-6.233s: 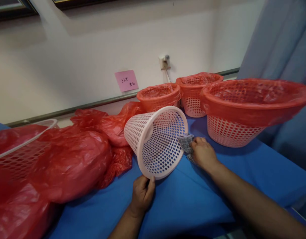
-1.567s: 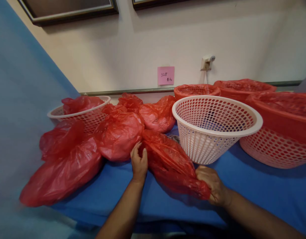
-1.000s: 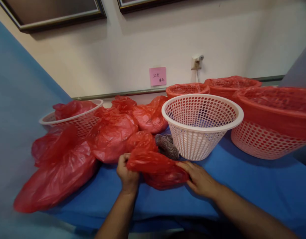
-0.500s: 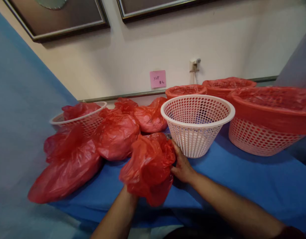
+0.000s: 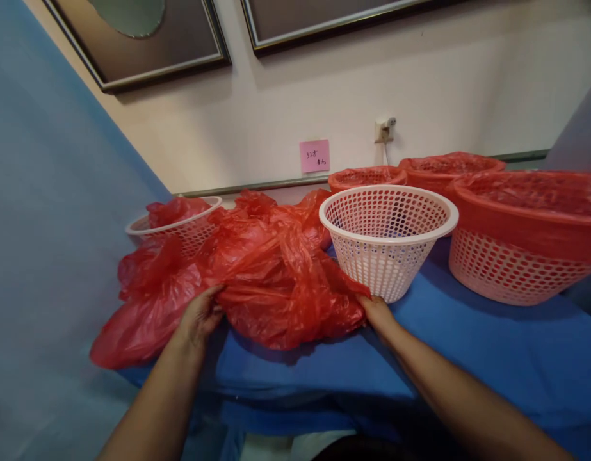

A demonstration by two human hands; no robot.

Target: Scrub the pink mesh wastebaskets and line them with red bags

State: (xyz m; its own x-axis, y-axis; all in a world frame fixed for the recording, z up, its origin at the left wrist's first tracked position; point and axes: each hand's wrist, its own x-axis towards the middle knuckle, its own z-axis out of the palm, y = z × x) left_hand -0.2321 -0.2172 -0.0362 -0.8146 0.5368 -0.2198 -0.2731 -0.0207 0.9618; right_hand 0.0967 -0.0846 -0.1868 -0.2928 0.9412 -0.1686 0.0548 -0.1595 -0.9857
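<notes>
A red plastic bag (image 5: 295, 288) is spread wide between my two hands, just above the blue-covered table. My left hand (image 5: 203, 315) is closed on the bag's left edge, the fingertips partly hidden. On the other side, my right hand (image 5: 376, 314) pinches the bag's right corner, close to the base of a white plastic basket (image 5: 388, 240). The basket stands upright and unlined. Left of my left hand lies a filled red bag (image 5: 151, 314), its top gathered. More red bags are partly covered behind the spread one.
Another white basket (image 5: 177, 224) holding a red bag stands at the back left. Several baskets lined with red bags, including a large one (image 5: 520, 269), stand at the right. A wall socket (image 5: 384, 130) and a pink note (image 5: 315, 156) are behind. Blue cloth (image 5: 492, 358) covers the table.
The bag, bunched up between my hands before, is now stretched out wide and flatter. My hands have moved apart, the left one leftward and the right one rightward. The view has shifted slightly.
</notes>
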